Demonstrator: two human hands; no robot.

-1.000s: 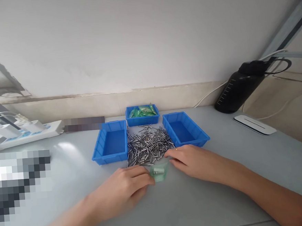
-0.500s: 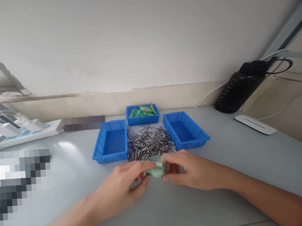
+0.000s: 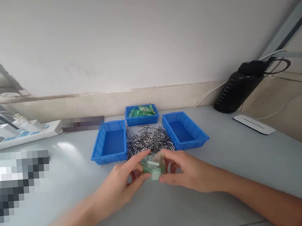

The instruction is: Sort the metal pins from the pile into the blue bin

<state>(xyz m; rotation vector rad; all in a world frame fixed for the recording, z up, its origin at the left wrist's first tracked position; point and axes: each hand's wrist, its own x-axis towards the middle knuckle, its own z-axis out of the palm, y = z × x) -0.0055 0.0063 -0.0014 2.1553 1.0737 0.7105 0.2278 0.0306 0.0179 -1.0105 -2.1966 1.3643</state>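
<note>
Between both hands is a small greenish clear plastic bag [image 3: 154,167] with a pale strip-like thing and some thin pieces showing in it. My left hand [image 3: 124,178] grips its left side, thumb at the lower corner and index finger along the top edge. On the right side, my right hand [image 3: 184,169] pinches it between thumb and fingers. Just beyond the bag lies a pile of thin metal pins [image 3: 149,139] on the table, its near edge partly hidden by the hands and bag.
Two blue trays stand beside the pile, a left tray [image 3: 94,157] and a right tray [image 3: 204,138]. Behind it, a smaller blue bin [image 3: 142,120] holds green packets [image 3: 143,110]. A white power strip [image 3: 38,133] lies left; a black bottle [image 3: 238,89] and a white flat device [image 3: 254,124] are right.
My left index finger has lifted from the bag's front to its top edge, uncovering more of it. The bag has tilted slightly, its face showing more. The right hand keeps its hold.
</note>
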